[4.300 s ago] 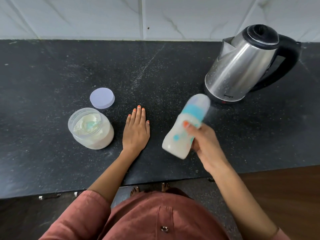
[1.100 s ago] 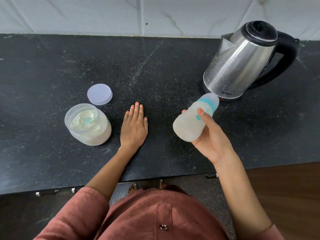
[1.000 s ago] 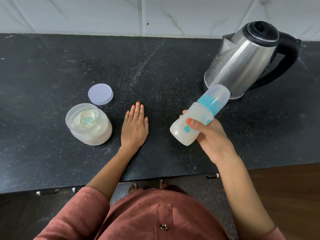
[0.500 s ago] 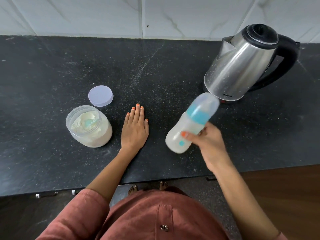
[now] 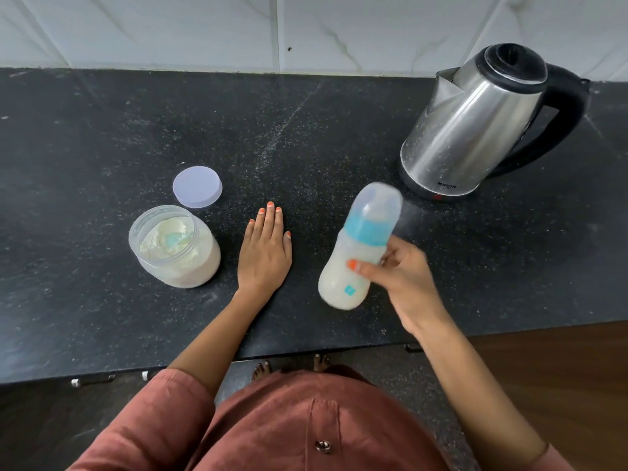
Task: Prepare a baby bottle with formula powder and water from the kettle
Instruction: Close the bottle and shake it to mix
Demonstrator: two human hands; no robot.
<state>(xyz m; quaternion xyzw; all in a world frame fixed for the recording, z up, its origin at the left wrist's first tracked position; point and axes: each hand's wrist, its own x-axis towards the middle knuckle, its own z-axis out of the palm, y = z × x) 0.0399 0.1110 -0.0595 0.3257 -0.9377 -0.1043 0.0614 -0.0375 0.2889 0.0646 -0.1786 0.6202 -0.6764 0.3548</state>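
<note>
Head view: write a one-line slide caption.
Right hand grips a capped baby bottle of milky formula, left hand flat on the counter beside the open powder jar, kettle behind.

The right hand (image 5: 402, 280) is gripping the capped, milky baby bottle (image 5: 360, 248) above the counter (image 5: 102, 130); the left hand (image 5: 264, 253) is lying flat.

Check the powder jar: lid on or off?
Off. The powder jar stands open, powder visible; its lid lies on the counter just behind it.

Black speckled counter (image 5: 102, 130), marble wall (image 5: 170, 28) (veined).
</note>
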